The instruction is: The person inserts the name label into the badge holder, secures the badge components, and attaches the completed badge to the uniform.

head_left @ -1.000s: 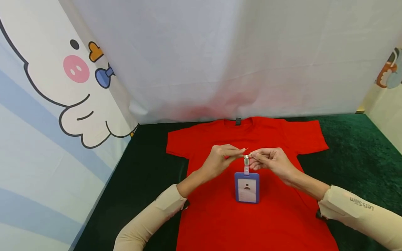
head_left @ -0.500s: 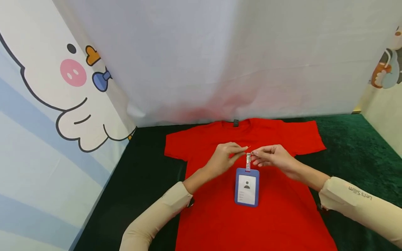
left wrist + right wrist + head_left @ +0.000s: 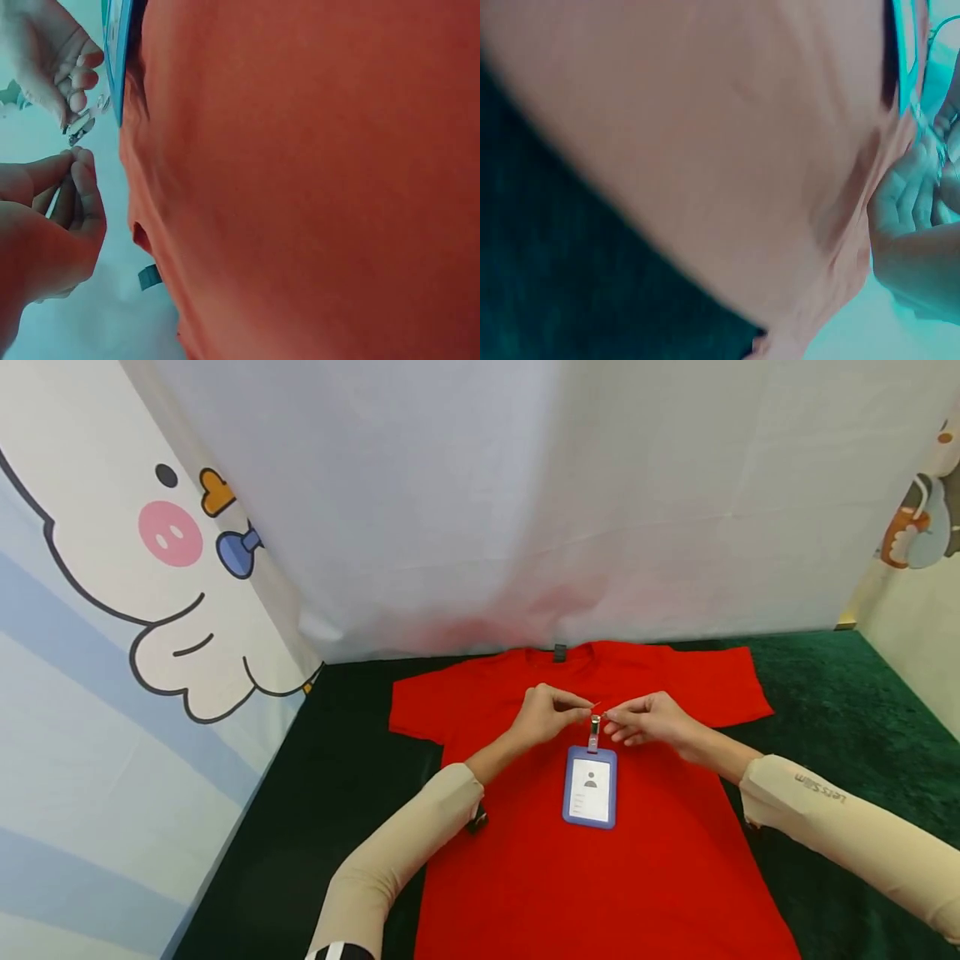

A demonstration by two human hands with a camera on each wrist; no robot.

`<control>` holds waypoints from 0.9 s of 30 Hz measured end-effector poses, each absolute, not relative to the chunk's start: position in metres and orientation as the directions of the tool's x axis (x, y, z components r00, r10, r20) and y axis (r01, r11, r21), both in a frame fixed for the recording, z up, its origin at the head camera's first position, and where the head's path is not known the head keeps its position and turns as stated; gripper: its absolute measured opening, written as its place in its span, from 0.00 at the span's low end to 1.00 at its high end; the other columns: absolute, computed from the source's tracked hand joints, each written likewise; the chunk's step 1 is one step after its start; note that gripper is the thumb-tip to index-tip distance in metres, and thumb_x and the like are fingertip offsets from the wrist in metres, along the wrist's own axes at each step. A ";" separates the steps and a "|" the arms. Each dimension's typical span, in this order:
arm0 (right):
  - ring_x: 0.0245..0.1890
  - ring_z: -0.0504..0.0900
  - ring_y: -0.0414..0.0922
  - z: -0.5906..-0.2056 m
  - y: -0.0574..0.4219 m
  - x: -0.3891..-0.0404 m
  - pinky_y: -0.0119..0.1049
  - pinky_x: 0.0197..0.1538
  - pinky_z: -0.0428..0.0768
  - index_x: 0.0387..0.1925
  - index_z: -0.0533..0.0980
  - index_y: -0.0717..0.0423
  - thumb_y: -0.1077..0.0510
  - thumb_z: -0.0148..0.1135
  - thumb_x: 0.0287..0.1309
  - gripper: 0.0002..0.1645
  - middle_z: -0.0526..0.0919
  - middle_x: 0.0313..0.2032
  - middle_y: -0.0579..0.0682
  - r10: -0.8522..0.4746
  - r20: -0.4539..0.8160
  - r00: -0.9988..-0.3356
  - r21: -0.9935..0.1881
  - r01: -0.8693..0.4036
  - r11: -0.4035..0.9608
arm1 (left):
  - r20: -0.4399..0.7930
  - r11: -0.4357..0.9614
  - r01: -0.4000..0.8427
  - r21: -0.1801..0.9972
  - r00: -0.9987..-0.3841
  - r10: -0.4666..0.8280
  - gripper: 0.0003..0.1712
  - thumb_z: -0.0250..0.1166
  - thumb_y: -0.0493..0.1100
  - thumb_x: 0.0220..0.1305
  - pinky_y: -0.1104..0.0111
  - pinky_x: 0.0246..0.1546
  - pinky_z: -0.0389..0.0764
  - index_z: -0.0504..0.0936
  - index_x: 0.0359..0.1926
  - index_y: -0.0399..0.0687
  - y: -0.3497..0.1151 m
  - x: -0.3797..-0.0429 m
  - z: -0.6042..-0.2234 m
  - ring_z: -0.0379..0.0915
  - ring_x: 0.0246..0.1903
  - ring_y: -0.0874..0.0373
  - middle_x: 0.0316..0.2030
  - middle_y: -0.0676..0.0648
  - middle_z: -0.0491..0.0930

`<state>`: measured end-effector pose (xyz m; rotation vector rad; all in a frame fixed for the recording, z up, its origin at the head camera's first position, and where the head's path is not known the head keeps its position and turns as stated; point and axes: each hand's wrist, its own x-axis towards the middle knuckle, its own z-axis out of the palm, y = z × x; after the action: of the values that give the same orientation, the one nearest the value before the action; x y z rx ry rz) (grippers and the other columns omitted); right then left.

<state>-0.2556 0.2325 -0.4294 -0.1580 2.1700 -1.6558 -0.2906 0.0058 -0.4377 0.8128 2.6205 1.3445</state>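
Note:
A blue-framed ID badge holder (image 3: 590, 820) with a white card hangs upright above the red T-shirt (image 3: 517, 860). Its strap ends in a shiny metal badge clip (image 3: 595, 725), and a thin pin-like piece sticks out near the left fingertips. My left hand (image 3: 546, 717) pinches at the clip's left side with thumb and fingers. From the other side my right hand (image 3: 654, 722) pinches the clip's right end, its other fingers curled below. In the left wrist view the metal clip (image 3: 81, 129) lies between both hands. The fingertips hide the exact grip points.
The T-shirt lies spread on a dark green cloth (image 3: 810, 693), collar at the far edge. A white curtain (image 3: 450, 510) stands behind. A cartoon-printed panel (image 3: 90, 735) rises on the left, and a pale wall (image 3: 915, 635) on the right.
Both hands have moved slightly away from me, up in the head view, carrying the badge holder. The head view has shifted a little. Both hands keep their pinch.

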 end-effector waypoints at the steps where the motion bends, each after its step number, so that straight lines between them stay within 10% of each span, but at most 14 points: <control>1: 0.36 0.89 0.38 -0.430 0.235 -0.258 0.29 0.45 0.87 0.60 0.75 0.75 0.52 0.60 0.73 0.29 0.91 0.35 0.46 -0.330 -0.247 -0.911 -0.943 0.149 0.297 | 0.135 0.479 0.385 0.789 -0.869 0.476 0.10 0.70 0.40 0.67 0.81 0.30 0.78 0.91 0.46 0.42 0.007 -0.292 -0.438 0.86 0.33 0.54 0.41 0.42 0.91; 12: 0.36 0.87 0.34 -0.418 0.279 -0.287 0.25 0.45 0.85 0.65 0.70 0.76 0.53 0.56 0.75 0.31 0.89 0.35 0.38 -0.241 -0.174 -0.955 -0.928 0.077 0.364 | 0.049 0.476 0.288 0.831 -0.890 0.453 0.08 0.71 0.38 0.65 0.77 0.28 0.79 0.91 0.44 0.42 0.005 -0.299 -0.442 0.86 0.30 0.55 0.31 0.41 0.90; 18: 0.35 0.84 0.40 -0.428 0.287 -0.299 0.27 0.41 0.83 0.59 0.76 0.73 0.57 0.61 0.72 0.24 0.88 0.47 0.63 -0.274 -0.040 -0.961 -0.802 -0.133 0.582 | 0.014 0.408 0.223 0.885 -0.890 0.457 0.10 0.71 0.35 0.64 0.74 0.35 0.86 0.91 0.46 0.40 0.009 -0.299 -0.445 0.87 0.31 0.55 0.36 0.38 0.90; 27: 0.48 0.81 0.59 -0.436 0.272 -0.307 0.56 0.55 0.83 0.52 0.83 0.68 0.64 0.66 0.65 0.16 0.86 0.49 0.66 -0.430 0.109 -0.896 -0.588 -0.407 0.699 | -0.181 0.161 -0.132 0.978 -0.922 0.342 0.11 0.68 0.33 0.66 0.65 0.40 0.89 0.90 0.48 0.38 0.025 -0.304 -0.445 0.90 0.37 0.50 0.41 0.37 0.90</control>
<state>-0.3073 0.2716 -0.4359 -0.7054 2.8618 -0.9773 -0.3036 0.0246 -0.4453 0.1998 2.0847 1.8153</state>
